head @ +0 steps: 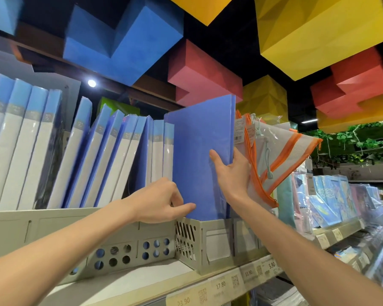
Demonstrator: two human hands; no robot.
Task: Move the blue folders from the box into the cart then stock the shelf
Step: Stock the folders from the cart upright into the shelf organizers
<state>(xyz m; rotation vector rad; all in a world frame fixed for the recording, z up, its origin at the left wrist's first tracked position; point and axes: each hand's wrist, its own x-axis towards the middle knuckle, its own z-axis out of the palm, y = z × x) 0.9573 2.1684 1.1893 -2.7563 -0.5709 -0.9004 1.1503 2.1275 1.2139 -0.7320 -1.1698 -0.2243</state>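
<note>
Blue plastic, thin and glossy: the blue folders (199, 155) are standing upright in a grey file holder (217, 244) on the shelf (142, 281). The right hand (232, 173) is gripping their right edge, thumb lying on the front cover. The left hand (161, 199) is pinching the lower left corner. They are looking light, slightly floppy and slick, so gripping at both edges is probably serving best. White-spined folders (111, 162) are leaning close on the left, and orange-zipped pouches (281, 160) are crowding the right, narrowing the slot. Price tags (220, 284) are lining the shelf lip.
</note>
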